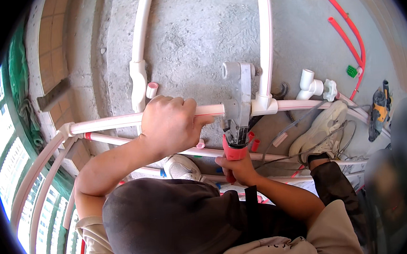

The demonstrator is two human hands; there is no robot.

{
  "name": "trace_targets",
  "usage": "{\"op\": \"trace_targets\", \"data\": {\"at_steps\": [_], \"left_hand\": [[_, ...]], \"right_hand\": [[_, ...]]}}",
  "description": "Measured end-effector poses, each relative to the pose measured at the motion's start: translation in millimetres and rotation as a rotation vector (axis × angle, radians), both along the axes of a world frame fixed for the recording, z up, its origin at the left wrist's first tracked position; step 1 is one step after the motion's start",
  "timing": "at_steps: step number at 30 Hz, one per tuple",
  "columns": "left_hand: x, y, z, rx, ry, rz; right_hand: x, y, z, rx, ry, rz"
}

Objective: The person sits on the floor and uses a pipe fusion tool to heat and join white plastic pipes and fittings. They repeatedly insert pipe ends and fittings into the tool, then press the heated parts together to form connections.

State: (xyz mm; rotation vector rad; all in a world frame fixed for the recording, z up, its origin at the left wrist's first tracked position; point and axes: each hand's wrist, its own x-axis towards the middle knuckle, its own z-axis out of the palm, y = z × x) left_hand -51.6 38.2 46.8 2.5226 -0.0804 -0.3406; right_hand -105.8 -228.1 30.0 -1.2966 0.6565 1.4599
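Observation:
My left hand (170, 124) is closed in a fist around a white plastic pipe (109, 123) that runs level across the view. In my right hand (240, 168) is the red handle of a pipe fusion welder (243, 89), its flat metal plate upright. The pipe's right end meets a round socket on the welder's left face. Close against the plate's right side sits a white tee fitting (264, 106), joined to an upward pipe (265, 37) and a pipe to the right. Whether the tee is seated on the welder is hard to see.
A short pipe offcut (152, 89) lies behind my left hand. To the right are a white elbow fitting (308, 85), red conduit (349, 20), a grey cord and an orange-and-black tool (380, 107). More pipes cross below, by my shoes (319, 130). A dark cap (168, 224) covers the lower middle.

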Motion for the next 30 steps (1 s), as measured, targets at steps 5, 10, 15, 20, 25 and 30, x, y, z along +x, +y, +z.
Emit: {"op": "trace_targets", "data": {"at_steps": [5,10,15,20,25,30], "left_hand": [[-1,1,1,0.026,0.026,-0.007],[0,0,1,0.030,0.042,-0.002],[2,-3,0,0.028,0.053,-0.018],[4,-6,3,0.050,0.087,-0.029],[8,-9,9,0.064,0.169,-0.028],[8,-14,14,0.000,0.235,0.045]], "right_hand": [[-1,-3,-2,0.013,-0.028,0.018],[-2,2,1,0.065,-0.087,-0.149],[-4,-6,-5,0.056,-0.017,-0.055],[0,-3,0,0.028,0.021,-0.039],[4,-2,3,0.038,0.011,-0.037],[-1,-1,3,0.009,-0.006,-0.030]]}}
